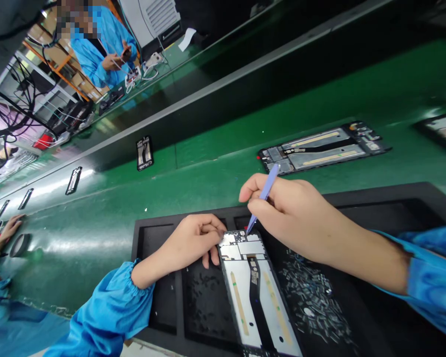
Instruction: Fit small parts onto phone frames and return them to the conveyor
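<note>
- The person's right hand (pixel 286 210), right of centre, grips purple tweezers (pixel 263 196), tip down at the phone's upper end.
- The left hand (pixel 195 238), centre, has curled fingers at the phone's upper left corner (whether they pinch it, one cannot tell).
- The opened smartphone (pixel 255 292) lies over a black compartmented tray (pixel 180 297), bottom centre.
- Small loose parts (pixel 315 297) fill a compartment, lower right.
- Green tabletop (pixel 96 233) extends left.

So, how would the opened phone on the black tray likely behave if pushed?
The phone is probably stiff: its body looks straight. It seems fragile, with its ribbon cable exposed. Flat and oblong, it should hardly roll.
</note>
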The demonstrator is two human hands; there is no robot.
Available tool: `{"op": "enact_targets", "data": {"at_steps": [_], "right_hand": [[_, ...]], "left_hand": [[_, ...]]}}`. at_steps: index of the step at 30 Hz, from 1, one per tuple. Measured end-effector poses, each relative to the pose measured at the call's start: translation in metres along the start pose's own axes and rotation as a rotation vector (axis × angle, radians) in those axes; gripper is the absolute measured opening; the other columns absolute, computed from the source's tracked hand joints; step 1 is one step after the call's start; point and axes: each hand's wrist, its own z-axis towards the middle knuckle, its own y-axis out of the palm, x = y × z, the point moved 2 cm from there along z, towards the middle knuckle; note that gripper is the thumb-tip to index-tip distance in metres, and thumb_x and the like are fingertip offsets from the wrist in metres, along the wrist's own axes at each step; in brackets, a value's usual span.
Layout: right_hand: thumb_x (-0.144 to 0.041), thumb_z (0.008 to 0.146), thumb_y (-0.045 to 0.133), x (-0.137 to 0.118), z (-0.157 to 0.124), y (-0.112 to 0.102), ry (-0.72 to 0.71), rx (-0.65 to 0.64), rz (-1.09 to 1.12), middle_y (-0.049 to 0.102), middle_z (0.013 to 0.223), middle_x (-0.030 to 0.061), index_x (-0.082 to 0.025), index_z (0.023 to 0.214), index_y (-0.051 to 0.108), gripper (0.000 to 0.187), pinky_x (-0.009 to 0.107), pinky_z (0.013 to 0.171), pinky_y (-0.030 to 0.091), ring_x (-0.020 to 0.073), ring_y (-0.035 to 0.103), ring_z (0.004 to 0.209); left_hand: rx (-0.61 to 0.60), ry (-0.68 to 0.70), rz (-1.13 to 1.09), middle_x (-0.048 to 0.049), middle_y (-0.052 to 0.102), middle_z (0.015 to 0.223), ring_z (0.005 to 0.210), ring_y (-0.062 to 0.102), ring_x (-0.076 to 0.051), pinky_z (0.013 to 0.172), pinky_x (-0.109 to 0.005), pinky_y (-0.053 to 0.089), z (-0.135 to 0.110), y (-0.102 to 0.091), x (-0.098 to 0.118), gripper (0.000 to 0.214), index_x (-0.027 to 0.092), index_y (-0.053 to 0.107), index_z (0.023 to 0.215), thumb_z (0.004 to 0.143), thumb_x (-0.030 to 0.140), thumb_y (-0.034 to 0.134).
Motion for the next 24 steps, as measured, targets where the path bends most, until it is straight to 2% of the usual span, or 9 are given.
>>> {"op": "enact_targets", "data": {"at_steps": [4, 8, 11, 14, 16, 17, 19, 22, 24], "right_hand": [[-0.022, 0.084, 0.049, 0.002, 0.001, 0.0, 0.042, 0.003, 0.02, 0.042, 0.043, -0.0075, -0.024, 0.078, 0.06, 0.012, 0.029, 0.041, 0.026, 0.0122, 0.038, 0.038], [-0.023, 0.083, 0.051, 0.008, 0.015, -0.008, 0.056, 0.112, 0.065, 0.05, 0.051, -0.0051, -0.022, 0.074, 0.06, 0.013, 0.028, 0.048, 0.031, 0.0127, 0.046, 0.047], [-0.027, 0.086, 0.052, 0.01, 0.024, -0.024, 0.038, 0.106, 0.144, 0.054, 0.057, -0.0033, -0.021, 0.075, 0.06, 0.014, 0.028, 0.05, 0.03, 0.0131, 0.046, 0.051], [-0.04, 0.09, 0.057, 0.008, 0.018, -0.045, -0.045, 0.018, 0.178, 0.058, 0.064, -0.0013, -0.021, 0.078, 0.061, 0.023, 0.028, 0.049, 0.033, 0.0133, 0.047, 0.053], [-0.047, 0.089, 0.063, 0.01, 0.005, -0.057, -0.122, -0.025, 0.154, 0.063, 0.071, 0.0012, -0.02, 0.08, 0.063, 0.028, 0.028, 0.052, 0.039, 0.0147, 0.053, 0.059], [-0.049, 0.09, 0.065, 0.014, -0.002, -0.061, -0.135, -0.056, 0.15, 0.064, 0.072, 0.0017, -0.02, 0.081, 0.064, 0.03, 0.027, 0.054, 0.041, 0.0152, 0.055, 0.06], [-0.049, 0.092, 0.064, 0.025, -0.014, -0.064, -0.086, -0.163, 0.172, 0.065, 0.072, 0.0015, -0.02, 0.087, 0.066, 0.029, 0.027, 0.052, 0.045, 0.0153, 0.059, 0.058], [-0.047, 0.096, 0.061, 0.044, -0.024, -0.064, -0.044, -0.335, 0.199, 0.069, 0.081, 0.0031, -0.019, 0.096, 0.068, 0.029, 0.027, 0.051, 0.049, 0.0134, 0.062, 0.053], [-0.043, 0.098, 0.061, 0.051, -0.026, -0.066, -0.172, -0.343, 0.139, 0.072, 0.091, 0.0064, -0.018, 0.097, 0.071, 0.027, 0.028, 0.057, 0.051, 0.0149, 0.067, 0.062]], "left_hand": [[0.009, -0.006, 0.055, 0.0056, 0.058, 0.062, 0.046, 0.063, -0.014, 0.036, -0.021, 0.048, 0.001, 0.001, -0.002, 0.016, 0.018, 0.059, 0.087, 0.077, 0.031, 0.059], [0.104, 0.027, 0.22, 0.0046, 0.058, 0.06, 0.044, 0.059, -0.013, 0.038, -0.02, 0.04, 0.0, -0.002, 0.002, 0.017, 0.018, 0.063, 0.088, 0.081, 0.033, 0.058], [0.334, 0.123, 0.397, 0.0003, 0.064, 0.068, 0.056, 0.059, -0.013, 0.052, -0.023, 0.043, -0.019, -0.009, 0.015, 0.019, 0.018, 0.067, 0.09, 0.088, 0.035, 0.059], [0.612, 0.215, 0.523, -0.005, 0.07, 0.089, 0.066, 0.058, -0.016, 0.068, -0.032, 0.05, -0.065, -0.001, 0.016, 0.026, 0.02, 0.065, 0.11, 0.092, 0.038, 0.059], [0.729, 0.277, 0.581, -0.0094, 0.07, 0.108, 0.079, 0.064, -0.021, 0.075, -0.037, 0.054, -0.097, 0.024, 0.002, 0.037, 0.023, 0.06, 0.126, 0.092, 0.038, 0.061], [0.759, 0.326, 0.626, -0.0116, 0.067, 0.121, 0.095, 0.068, -0.026, 0.079, -0.038, 0.056, -0.109, 0.043, -0.008, 0.046, 0.026, 0.055, 0.135, 0.092, 0.039, 0.061], [0.829, 0.396, 0.694, -0.0158, 0.051, 0.15, 0.131, 0.058, -0.037, 0.092, -0.046, 0.057, -0.12, 0.085, -0.028, 0.072, 0.028, 0.041, 0.151, 0.086, 0.044, 0.067], [0.958, 0.392, 0.774, -0.0171, 0.026, 0.166, 0.149, 0.038, -0.044, 0.11, -0.059, 0.048, -0.108, 0.142, -0.048, 0.102, 0.03, 0.02, 0.162, 0.078, 0.046, 0.077], [1.035, 0.333, 0.802, -0.0162, 0.018, 0.168, 0.152, 0.033, -0.044, 0.114, -0.064, 0.044, -0.092, 0.164, -0.052, 0.099, 0.033, 0.012, 0.163, 0.084, 0.039, 0.072]]}}
